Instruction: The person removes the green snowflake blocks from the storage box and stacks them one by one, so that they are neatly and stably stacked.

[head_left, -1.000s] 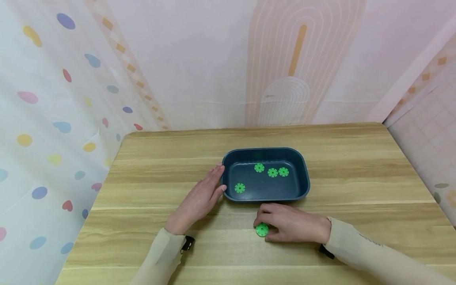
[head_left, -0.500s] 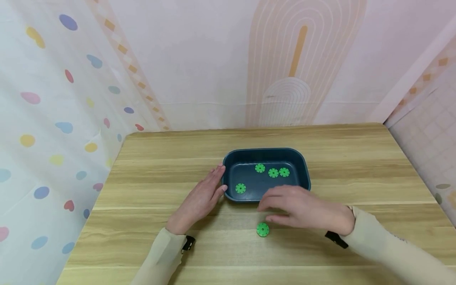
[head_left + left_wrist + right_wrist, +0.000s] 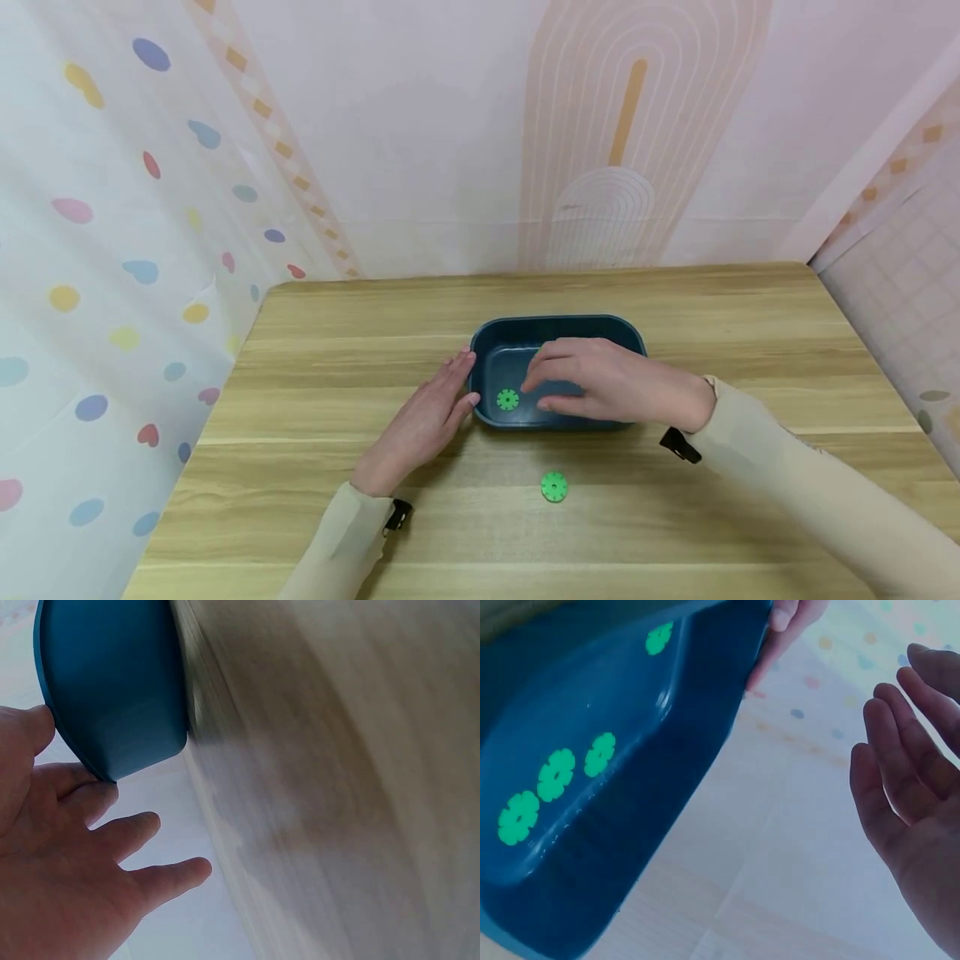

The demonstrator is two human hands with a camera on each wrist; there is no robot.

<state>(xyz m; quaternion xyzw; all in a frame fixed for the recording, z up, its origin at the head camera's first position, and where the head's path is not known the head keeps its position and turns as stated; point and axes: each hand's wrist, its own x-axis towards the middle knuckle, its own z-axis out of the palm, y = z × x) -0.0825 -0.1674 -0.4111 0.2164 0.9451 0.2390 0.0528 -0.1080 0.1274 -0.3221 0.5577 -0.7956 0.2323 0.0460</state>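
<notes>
A dark blue rectangular tray [image 3: 512,365] stands on the table. My left hand [image 3: 420,425] rests straight fingers and thumb against its left end; the left wrist view shows fingertips touching the rim. My right hand [image 3: 609,383] hovers over the tray's right half, fingers loosely bent and nothing between them. Inside lies a notched green disc [image 3: 507,400] near the left. Three other green flower-shaped discs [image 3: 556,775] show in the right wrist view; the right hand mostly covers them from the head. One more round green piece [image 3: 554,487] lies on the table in front of the tray.
The wooden table [image 3: 360,350] extends around the tray on all sides. Behind it hangs a pale patterned curtain [image 3: 420,150], with a dotted one at the left. Black bands [image 3: 681,445] are worn at both wrists.
My right hand has left the green piece on the table, rising and moving forward over the tray with nothing in it. The left hand keeps its place at the tray's left end.
</notes>
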